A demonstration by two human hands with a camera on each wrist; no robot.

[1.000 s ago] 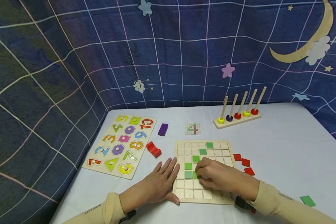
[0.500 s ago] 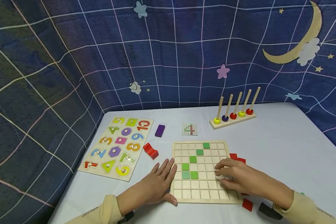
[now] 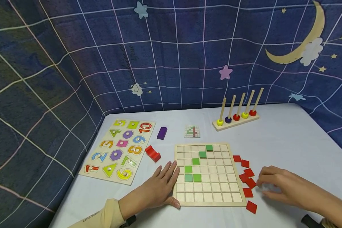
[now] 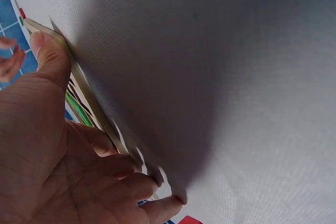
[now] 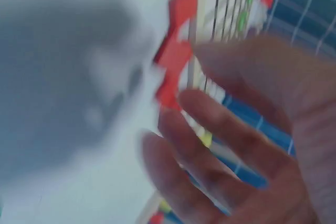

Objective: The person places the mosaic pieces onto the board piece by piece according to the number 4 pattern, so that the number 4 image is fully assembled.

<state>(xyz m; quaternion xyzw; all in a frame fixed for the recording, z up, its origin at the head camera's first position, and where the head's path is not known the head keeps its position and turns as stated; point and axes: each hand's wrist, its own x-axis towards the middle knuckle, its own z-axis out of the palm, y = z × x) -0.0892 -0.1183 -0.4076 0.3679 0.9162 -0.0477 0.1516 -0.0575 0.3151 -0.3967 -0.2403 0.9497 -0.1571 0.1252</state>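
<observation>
A wooden grid board (image 3: 211, 204) lies on the table, with several green tiles (image 3: 197, 177) set in its squares. My left hand (image 3: 156, 186) rests at the board's left edge, fingers straight, thumb by the near corner; the left wrist view shows the thumb (image 4: 50, 56) over the frame. Several red tiles (image 3: 248, 192) lie loose along the right side of the board, some overlapping. Just right of them is my right hand (image 3: 285, 186), fingers loosely bent and nothing between them. In the right wrist view its blurred fingers (image 5: 184, 166) appear beside the red tiles (image 5: 176, 53).
To the left lies a number puzzle board (image 3: 118, 152) with knobbed pieces. Between it and the grid are a purple block (image 3: 162, 133) and a red curved block (image 3: 153, 154). A small pattern card (image 3: 192, 131) and a peg stand (image 3: 236, 123) with coloured beads are farther back.
My right hand has let go of a green tile in the grid and moved right, past the red tiles. The left hand has stayed on the board's edge. The head view has shifted slightly.
</observation>
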